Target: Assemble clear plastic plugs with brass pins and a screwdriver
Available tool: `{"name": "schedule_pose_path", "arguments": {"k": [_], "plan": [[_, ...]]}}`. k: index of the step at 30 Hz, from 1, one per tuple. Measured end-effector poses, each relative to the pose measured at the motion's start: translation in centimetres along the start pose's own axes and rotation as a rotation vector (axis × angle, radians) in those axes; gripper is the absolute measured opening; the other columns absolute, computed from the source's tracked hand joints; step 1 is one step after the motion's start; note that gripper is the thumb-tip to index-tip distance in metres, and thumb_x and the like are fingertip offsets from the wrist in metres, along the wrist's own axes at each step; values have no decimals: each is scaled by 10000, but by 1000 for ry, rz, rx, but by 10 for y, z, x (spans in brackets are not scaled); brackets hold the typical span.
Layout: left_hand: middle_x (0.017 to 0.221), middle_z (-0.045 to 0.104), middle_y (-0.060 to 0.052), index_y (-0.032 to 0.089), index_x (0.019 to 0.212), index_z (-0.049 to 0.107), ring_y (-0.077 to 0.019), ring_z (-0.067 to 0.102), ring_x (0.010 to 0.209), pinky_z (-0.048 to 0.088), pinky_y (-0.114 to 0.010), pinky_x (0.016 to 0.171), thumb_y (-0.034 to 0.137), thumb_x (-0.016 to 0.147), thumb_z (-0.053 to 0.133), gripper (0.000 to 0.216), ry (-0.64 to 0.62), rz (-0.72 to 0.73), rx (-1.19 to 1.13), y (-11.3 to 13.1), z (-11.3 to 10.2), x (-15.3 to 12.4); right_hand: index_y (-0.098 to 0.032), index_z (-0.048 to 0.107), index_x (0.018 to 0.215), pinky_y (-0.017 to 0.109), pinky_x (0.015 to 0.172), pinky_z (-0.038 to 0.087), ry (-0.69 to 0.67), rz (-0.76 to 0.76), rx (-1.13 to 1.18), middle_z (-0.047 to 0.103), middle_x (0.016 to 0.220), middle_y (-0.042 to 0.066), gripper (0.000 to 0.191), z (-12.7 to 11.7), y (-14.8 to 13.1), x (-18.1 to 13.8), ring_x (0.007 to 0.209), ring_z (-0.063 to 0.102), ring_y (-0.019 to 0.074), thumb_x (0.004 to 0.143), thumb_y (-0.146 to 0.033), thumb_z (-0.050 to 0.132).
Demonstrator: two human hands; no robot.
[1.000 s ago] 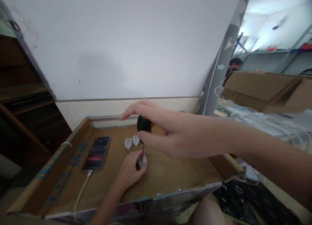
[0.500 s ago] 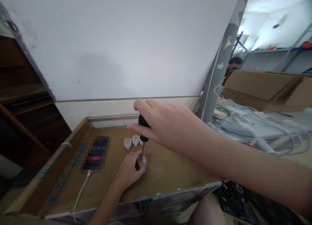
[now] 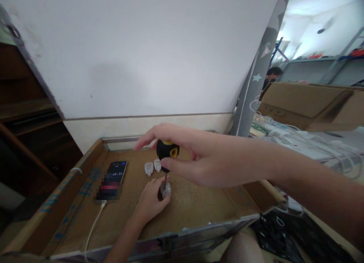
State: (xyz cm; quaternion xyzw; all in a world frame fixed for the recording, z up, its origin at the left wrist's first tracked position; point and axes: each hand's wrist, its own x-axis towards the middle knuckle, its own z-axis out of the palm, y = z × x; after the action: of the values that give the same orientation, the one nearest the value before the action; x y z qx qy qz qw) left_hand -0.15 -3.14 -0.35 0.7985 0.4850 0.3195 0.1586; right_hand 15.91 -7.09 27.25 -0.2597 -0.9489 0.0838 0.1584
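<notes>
My right hand grips the black and yellow handle of a screwdriver held upright, with fingers wrapped round the top. Its metal shaft points down into a small clear plastic part on the brown board. My left hand rests on the board and pinches that clear part between thumb and fingers. Two more clear plastic parts lie side by side just behind the screwdriver.
A phone with a lit screen and a white cable lies left of my hands. The board has raised cardboard edges. Cardboard boxes and white cables fill the right side. Another person sits far behind a grey post.
My right hand has turned on the screwdriver handle, so its yellow mark now faces me. My left hand and the clear part have stayed in place.
</notes>
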Motion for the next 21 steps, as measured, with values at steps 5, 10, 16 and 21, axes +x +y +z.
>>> {"name": "schedule_pose_path", "arguments": {"k": [5, 10, 16, 21], "plan": [[1024, 632, -85, 195, 1164, 538, -244, 590, 946, 467, -387, 852, 233, 743, 557, 423, -31, 1, -7, 0, -1, 0, -125, 558, 977, 267, 568, 357, 207, 253, -491, 634, 858, 89, 280, 4, -2, 4, 732, 584, 179, 917, -369, 435], [964, 637, -83, 187, 1135, 545, -243, 594, 902, 473, -379, 813, 246, 756, 548, 384, -16, -18, 1, -1, 1, 0, -173, 483, 1121, 229, 599, 387, 17, 80, -210, 618, 1013, 50, 255, -3, -7, 1, 716, 567, 110, 873, -232, 467], [971, 637, -83, 180, 1129, 544, -241, 588, 897, 471, -380, 812, 231, 738, 551, 395, -26, 2, 9, -1, 1, 1, -126, 531, 1040, 275, 585, 370, 203, 201, -452, 634, 883, 94, 271, 6, -5, 6, 746, 578, 179, 924, -342, 414], [952, 650, -79, 193, 1100, 566, -238, 597, 888, 480, -367, 802, 276, 758, 541, 353, 27, 3, 5, 0, 1, -1, -196, 463, 1195, 229, 684, 417, 3, 7, -77, 595, 1117, 44, 324, 1, -6, 1, 867, 562, 121, 871, -183, 458]]}}
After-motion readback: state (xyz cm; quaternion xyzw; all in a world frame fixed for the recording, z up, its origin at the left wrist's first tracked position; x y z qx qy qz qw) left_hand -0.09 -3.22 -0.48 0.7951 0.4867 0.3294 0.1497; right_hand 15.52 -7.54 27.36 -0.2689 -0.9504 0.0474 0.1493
